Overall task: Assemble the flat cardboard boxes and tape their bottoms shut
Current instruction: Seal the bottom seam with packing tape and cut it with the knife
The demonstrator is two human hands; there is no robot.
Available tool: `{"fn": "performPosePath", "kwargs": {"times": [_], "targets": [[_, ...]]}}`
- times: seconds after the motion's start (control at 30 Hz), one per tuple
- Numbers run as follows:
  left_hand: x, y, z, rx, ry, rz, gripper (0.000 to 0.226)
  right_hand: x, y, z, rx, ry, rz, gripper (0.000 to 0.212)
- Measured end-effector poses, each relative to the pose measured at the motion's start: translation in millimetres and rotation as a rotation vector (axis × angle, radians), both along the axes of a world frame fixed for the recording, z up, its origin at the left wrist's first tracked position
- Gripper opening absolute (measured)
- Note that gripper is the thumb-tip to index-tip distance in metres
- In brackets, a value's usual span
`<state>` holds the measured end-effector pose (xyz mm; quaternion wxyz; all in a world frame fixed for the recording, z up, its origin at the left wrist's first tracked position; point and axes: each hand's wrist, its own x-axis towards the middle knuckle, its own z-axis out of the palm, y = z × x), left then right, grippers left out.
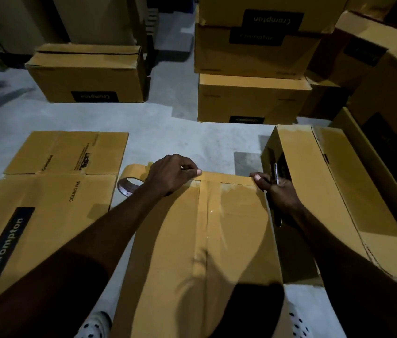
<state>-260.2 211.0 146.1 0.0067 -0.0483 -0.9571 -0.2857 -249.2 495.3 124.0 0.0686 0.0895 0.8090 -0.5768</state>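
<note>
Between my knees on the floor (180, 140), the assembled box (199, 240) sits bottom-up with tape along its centre seam. My left hand (173, 174) pinches the tape strip (226, 178) down at the far edge, the tape roll (129, 186) just left of it. My right hand (278, 191) presses the strip's right end while gripping a dark cutter (276, 176); flat boxes (46, 191) lie left.

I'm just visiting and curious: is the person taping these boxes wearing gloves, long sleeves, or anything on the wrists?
No. The left hand and right hand are bare, with no gloves, rings or watch visible. Both forearms are uncovered as far as the frame shows; no sleeves appear.
</note>
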Motion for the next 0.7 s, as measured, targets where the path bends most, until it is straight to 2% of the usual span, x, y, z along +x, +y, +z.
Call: {"fn": "performPosePath", "kwargs": {"times": [0.13,0.27,0.43,0.6,0.67,0.7], "targets": [[-1.6,4.2,-2.8,0.008,-0.045,0.007,0.027,-4.8,0.7,3.4,0.055,-0.047,0.011,0.020],[1.4,3.7,-4.3,-0.091,-0.074,-0.042,0.034,-17.2,-0.2,19.5,0.215,-0.022,0.164,0.012],[1.4,-17.9,7.7,0.091,-0.057,-0.016,0.025,-36.5,-33.1,38.0,0.393,0.129,0.223,0.015],[6.1,-63.8,17.0,0.064,-0.161,-0.052,0.025,-38.9,-96.3,42.9,0.378,0.141,0.316,0.020],[7.7,-71.7,12.6,0.198,-0.151,-0.021,0.022,-35.2,-116.3,38.1,0.412,0.130,0.355,0.021],[7.3,-72.7,12.6,0.315,-0.107,0.063,0.019,-33.2,-122.4,36.8,0.469,0.135,0.368,0.019]]}}
